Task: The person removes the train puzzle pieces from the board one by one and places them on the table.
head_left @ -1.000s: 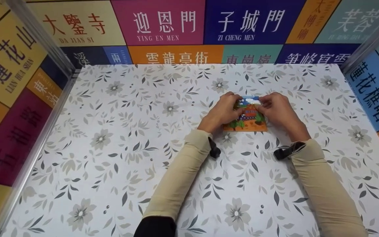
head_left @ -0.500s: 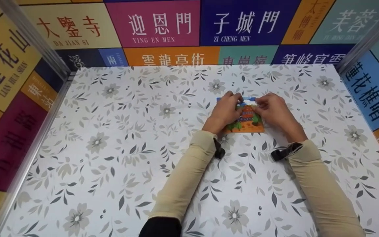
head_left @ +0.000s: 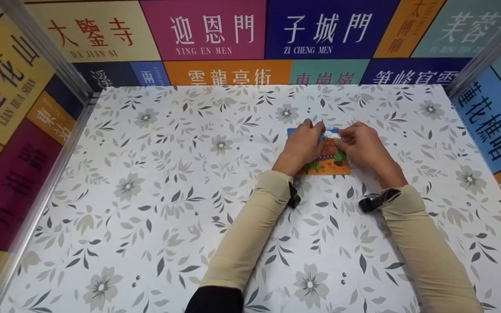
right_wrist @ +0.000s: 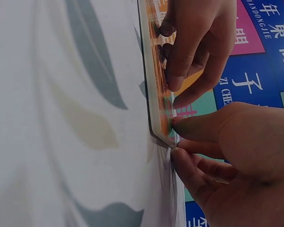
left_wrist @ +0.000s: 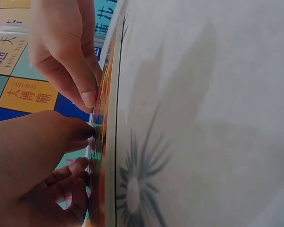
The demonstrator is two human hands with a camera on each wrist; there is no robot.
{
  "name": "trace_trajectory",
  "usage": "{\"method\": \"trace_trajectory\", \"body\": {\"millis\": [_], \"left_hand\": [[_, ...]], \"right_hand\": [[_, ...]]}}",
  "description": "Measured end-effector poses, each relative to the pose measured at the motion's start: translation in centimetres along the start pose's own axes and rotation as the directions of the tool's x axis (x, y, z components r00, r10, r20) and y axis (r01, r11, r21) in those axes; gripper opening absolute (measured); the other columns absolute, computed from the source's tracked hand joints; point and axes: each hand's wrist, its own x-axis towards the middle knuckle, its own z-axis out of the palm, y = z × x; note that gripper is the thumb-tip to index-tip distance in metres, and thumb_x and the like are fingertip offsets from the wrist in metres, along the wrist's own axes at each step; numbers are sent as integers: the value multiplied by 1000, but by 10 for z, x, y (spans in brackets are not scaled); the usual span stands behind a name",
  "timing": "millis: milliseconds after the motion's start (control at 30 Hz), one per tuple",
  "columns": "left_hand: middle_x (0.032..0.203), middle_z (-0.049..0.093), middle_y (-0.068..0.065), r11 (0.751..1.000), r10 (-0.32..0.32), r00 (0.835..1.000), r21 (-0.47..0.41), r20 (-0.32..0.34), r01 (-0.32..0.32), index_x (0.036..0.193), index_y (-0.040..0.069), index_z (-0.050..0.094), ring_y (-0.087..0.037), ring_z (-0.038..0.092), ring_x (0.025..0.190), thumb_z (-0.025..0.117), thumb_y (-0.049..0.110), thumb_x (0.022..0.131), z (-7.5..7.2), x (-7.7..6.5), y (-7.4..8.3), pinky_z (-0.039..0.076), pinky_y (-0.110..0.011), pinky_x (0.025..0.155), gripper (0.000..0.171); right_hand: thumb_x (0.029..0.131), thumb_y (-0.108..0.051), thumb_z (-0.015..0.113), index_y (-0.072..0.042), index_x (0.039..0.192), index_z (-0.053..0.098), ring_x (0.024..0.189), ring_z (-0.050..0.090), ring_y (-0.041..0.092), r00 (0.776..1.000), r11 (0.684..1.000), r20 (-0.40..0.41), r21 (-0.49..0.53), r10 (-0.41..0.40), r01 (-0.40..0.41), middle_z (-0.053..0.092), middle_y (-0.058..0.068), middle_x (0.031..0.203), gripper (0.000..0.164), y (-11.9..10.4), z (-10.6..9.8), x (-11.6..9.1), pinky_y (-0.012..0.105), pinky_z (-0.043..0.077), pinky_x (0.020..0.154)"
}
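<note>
A small, flat picture board (head_left: 326,168), printed with a red house, green trees and blue sky, lies on the patterned tabletop. My left hand (head_left: 303,142) covers its left part, with fingertips touching the printed face. At the right edge, my right hand (head_left: 365,141) pinches near the upper corner with thumb and finger. In the left wrist view the board (left_wrist: 109,189) appears edge-on, with a pale, thick rim and fingertips of both hands against its face. The right wrist view shows the board's cut corner (right_wrist: 163,135) between fingers of my right hand (right_wrist: 246,156).
The tabletop (head_left: 155,243) has a white covering with grey flowers and leaves. Coloured panels (head_left: 215,26) with Chinese lettering stand along the back and both sides. Black wrist straps (head_left: 374,202) sit at both beige cuffs.
My left hand has shifted slightly right over the board, exposing its upper left corner. My right hand stays at the right edge. The head view has shifted slightly.
</note>
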Motion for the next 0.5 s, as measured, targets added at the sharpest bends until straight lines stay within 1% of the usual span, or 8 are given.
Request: {"method": "trace_trajectory", "body": {"millis": [133,233,333,500], "left_hand": [[140,59,-8,1000,-5,1000,22,9,4,146,18,59,-18,65,120,57,36,113,0,1,2,57,-34,104,37],[141,59,-9,999,1,1000,40,8,-1,146,17,59,-19,66,122,56,36,113,0,0,3,58,-34,104,38],[143,58,-11,998,11,1000,58,9,-12,147,16,58,-21,66,124,57,37,113,-1,0,3,59,-36,104,40],[146,56,-11,998,15,999,61,49,-18,147,14,58,-22,64,128,63,41,110,-6,1,4,59,-37,104,46]], "right_hand": [[103,-14,74,9,136,70,111,70,40,1000,1000,-3,-1,-8,8,65,24,122,40,1,0,-1,56,58,100],[102,-14,75,10,134,71,110,72,42,999,999,-18,-6,-36,36,66,26,122,40,2,0,-2,57,58,99],[102,-15,75,9,132,72,109,73,42,999,999,-29,-10,-45,44,66,27,122,39,1,1,-3,58,58,98],[102,-14,75,7,134,72,110,72,42,999,1000,-18,0,-27,27,66,26,123,38,0,2,-3,58,58,100]]}}
